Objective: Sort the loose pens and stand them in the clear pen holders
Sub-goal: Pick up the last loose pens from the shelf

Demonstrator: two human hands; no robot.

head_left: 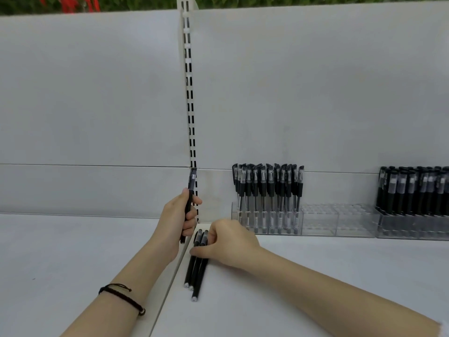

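Note:
My left hand [178, 218] grips one black capped pen [190, 188] upright above the shelf seam. Three loose black pens [196, 271] lie side by side on the white shelf just right of the seam. My right hand [229, 244] rests on them, its thumb and fingers curled round their upper parts. Against the back panel stands a clear pen holder [267, 221] with several black pens upright in it. Next to it sits a clear holder [337, 221] with nothing in it. A third holder [413, 224] at the far right is packed with black pens.
A slotted white upright [190, 105] runs up the back panel between two shelf sections. The white shelf [315, 276] stretches to both sides of the seam. A black cord bracelet [122, 296] is on my left wrist.

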